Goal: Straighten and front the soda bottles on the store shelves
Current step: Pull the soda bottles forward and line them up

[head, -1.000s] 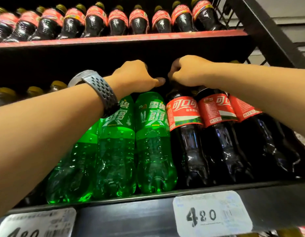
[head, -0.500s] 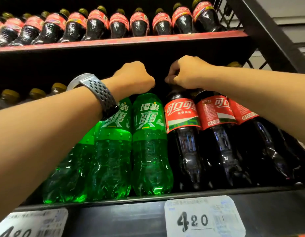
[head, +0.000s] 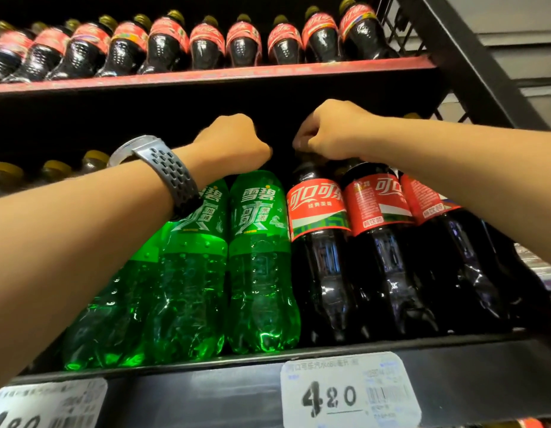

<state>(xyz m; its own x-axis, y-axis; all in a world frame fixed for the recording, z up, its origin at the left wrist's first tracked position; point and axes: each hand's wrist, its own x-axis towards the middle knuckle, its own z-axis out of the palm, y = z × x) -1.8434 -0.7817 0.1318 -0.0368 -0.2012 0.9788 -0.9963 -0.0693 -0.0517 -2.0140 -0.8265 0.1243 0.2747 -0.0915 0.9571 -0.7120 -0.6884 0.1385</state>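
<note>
Head view: a dark shelf (head: 206,393) is seen from below, and large soda bottles are standing upright at its front edge. The left hand (head: 234,143), with a grey watch (head: 163,168) on the wrist, is placed on the top of the green bottle (head: 260,257). Its fingers are curled together over the neck, and the cap is hidden under them. The right hand (head: 332,131) is closed with bent fingers around the cap of the cola bottle (head: 319,273) just beside it, whose red label is turned to the front. The two bottles are touching. A price tag (head: 348,393) is fixed on the shelf edge below the cola bottle. Small bottles (head: 243,44) are lined on the upper shelf (head: 206,77).
</note>
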